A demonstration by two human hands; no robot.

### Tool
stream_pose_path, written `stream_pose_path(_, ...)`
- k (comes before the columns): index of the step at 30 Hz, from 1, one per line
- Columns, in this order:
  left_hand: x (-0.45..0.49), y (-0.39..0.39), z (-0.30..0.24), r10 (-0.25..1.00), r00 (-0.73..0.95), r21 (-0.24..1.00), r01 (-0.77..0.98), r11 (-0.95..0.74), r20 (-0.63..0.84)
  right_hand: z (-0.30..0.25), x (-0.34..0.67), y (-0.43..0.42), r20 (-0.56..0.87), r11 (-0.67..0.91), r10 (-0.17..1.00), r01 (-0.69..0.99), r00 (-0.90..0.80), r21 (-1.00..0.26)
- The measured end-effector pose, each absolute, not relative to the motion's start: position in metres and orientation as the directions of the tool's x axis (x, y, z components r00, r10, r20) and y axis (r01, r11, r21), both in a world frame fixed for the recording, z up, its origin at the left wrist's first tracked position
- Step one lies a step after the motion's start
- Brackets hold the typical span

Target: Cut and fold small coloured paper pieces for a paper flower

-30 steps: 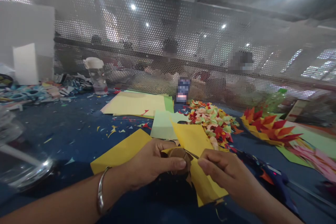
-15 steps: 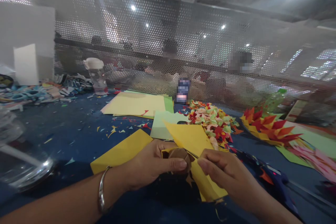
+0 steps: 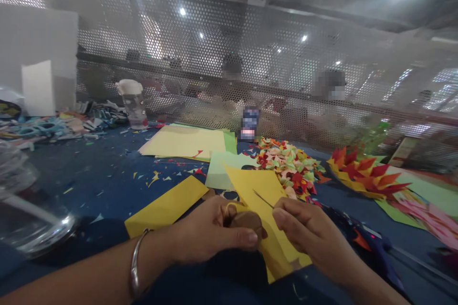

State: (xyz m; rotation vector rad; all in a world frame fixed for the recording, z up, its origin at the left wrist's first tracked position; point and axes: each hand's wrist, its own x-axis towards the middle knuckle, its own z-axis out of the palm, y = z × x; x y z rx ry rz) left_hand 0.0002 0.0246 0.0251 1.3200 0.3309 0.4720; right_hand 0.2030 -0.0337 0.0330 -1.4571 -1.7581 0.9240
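Note:
My left hand is closed, with its thumb across a rounded brown piece, and a bit of yellow shows at the piece's edge. Behind and below it is a sheet of yellow paper, folded or bent near its lower end. A thin, dark, pointed tool is pinched in my right hand, its tip over the yellow sheet and apart from the brown piece. Whether it is a pen or a blade cannot be made out. Another yellow sheet lies beside my left wrist.
Pale paper sheets lie ahead, with a heap of small folded paper pieces to their right. A phone stands behind. At right are a red-orange paper flower and a dark blue tool with a red light. A lidded cup stands left.
My right hand's tool has moved up and away from the brown piece, its tip now pointing up-left over the yellow sheet. My left hand and the brown piece have shifted slightly lower.

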Motion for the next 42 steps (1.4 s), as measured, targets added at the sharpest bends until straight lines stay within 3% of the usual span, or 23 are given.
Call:
stream_pose_path(6,-0.001,0.015,0.027,0.478,0.878,0.994,-0.064,0.094,0.011,0.033,0.193,-0.035,0.034,0.119,0.978,0.419,-0.205,-0.900)
stream_pose_path(12,0.000,0.018,0.018,0.610,0.792,0.998,0.065,-0.022,-0.039,0.030,0.185,-0.037,0.034,0.117,0.977,0.397,-0.209,-0.910)
stream_pose_path(19,0.009,0.019,0.014,0.701,0.705,0.960,-0.259,0.109,0.111,0.028,0.189,-0.034,0.115,0.145,0.989,0.414,-0.098,-0.898)
stream_pose_path(23,0.005,0.016,0.024,0.774,0.624,0.974,-0.221,0.040,0.110,0.032,0.190,-0.035,0.160,0.176,0.984,0.479,-0.075,-0.860)
stream_pose_path(27,-0.003,0.016,0.033,0.829,0.523,0.979,-0.152,-0.135,0.195,0.031,0.192,-0.036,0.143,0.168,0.986,0.457,-0.089,-0.874)
stream_pose_path(30,-0.004,0.016,0.033,0.824,0.517,0.973,-0.105,-0.207,0.231,0.028,0.193,-0.036,0.117,0.156,0.987,0.451,-0.113,-0.878)
stream_pose_path(42,-0.002,0.019,0.030,0.750,0.633,0.980,-0.096,-0.172,0.194,0.030,0.194,-0.040,0.114,0.176,0.981,0.483,-0.155,-0.858)
